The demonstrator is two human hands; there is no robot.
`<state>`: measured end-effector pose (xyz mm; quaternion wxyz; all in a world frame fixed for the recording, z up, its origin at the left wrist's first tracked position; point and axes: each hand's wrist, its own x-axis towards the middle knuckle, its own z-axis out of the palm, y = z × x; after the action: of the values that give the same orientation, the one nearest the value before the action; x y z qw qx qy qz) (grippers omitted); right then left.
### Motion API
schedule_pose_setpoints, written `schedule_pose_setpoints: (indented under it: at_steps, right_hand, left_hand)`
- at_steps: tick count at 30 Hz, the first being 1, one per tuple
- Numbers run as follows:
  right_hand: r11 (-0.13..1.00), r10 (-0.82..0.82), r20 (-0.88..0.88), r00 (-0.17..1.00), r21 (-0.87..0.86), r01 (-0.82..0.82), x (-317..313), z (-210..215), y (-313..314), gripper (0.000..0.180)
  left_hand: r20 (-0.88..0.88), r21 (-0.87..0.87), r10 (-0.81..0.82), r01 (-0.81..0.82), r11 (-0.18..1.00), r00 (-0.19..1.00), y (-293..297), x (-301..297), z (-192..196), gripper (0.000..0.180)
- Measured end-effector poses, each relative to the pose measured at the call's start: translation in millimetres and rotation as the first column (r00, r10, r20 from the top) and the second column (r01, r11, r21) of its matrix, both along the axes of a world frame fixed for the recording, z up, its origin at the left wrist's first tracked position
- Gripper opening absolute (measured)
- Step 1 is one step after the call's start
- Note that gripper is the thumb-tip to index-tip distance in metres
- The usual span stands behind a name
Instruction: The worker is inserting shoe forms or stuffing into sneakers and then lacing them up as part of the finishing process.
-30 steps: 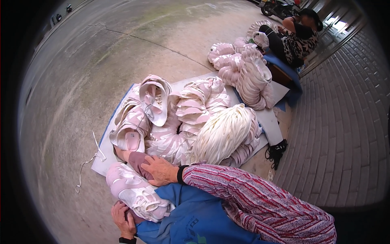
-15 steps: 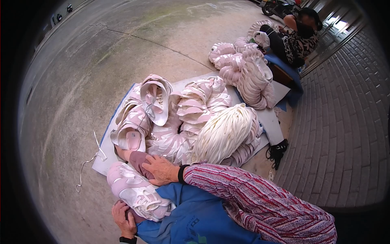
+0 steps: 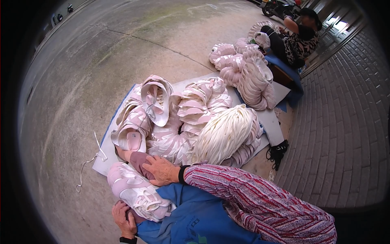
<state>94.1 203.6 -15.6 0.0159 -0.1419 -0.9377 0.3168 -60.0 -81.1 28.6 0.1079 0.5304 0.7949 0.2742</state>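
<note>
A pink and white lace-up sneaker (image 3: 138,192) lies tilted across my lap, on the blue apron (image 3: 178,203), between my hands. My right hand (image 3: 162,169) rests on my knee, just beside the shoe, with its fingers spread. At the lower left, my left hand (image 3: 123,219) lies over my other leg below the shoe, its fingers loosely apart. Neither hand holds anything. In front of my knees are bundles of pink and white shoe uppers (image 3: 172,140) and a thick hank of white laces (image 3: 224,132).
More stacked uppers (image 3: 254,77) stand farther back, near a seated person (image 3: 300,40) in dark clothes. The nearer bundles sit on a pale board (image 3: 101,162). A loose white lace (image 3: 84,164) trails left on the concrete, black cords (image 3: 277,153) lie right, and brick paving (image 3: 337,138) follows.
My hands and the sneaker stay almost exactly where they were. In the background, the seated person has a hand raised higher near the head.
</note>
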Motion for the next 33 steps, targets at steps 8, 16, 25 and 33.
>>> schedule_pose_setpoints:
  at_steps: [8,16,25,33]
  right_hand:
    - [1.000,0.005,0.019,1.000,-0.004,-0.004,0,0,0,0.068]
    - [0.979,-0.080,-0.028,0.996,0.184,0.084,-2,2,-16,0.064]
    - [0.869,0.179,-0.166,0.970,0.488,-0.077,-2,-13,-17,0.043]
    - [0.946,0.180,-0.134,0.975,0.295,-0.134,1,-8,-9,0.039]
  left_hand:
    - [-0.022,0.013,-0.010,0.010,1.000,1.000,2,0,2,0.021]
    - [-0.017,0.027,0.014,-0.014,1.000,1.000,2,0,-1,0.020]
    - [0.540,0.104,0.326,-0.446,0.889,0.776,15,9,8,0.013]
    - [0.690,0.492,-0.388,-0.003,0.871,0.612,95,65,184,0.013]
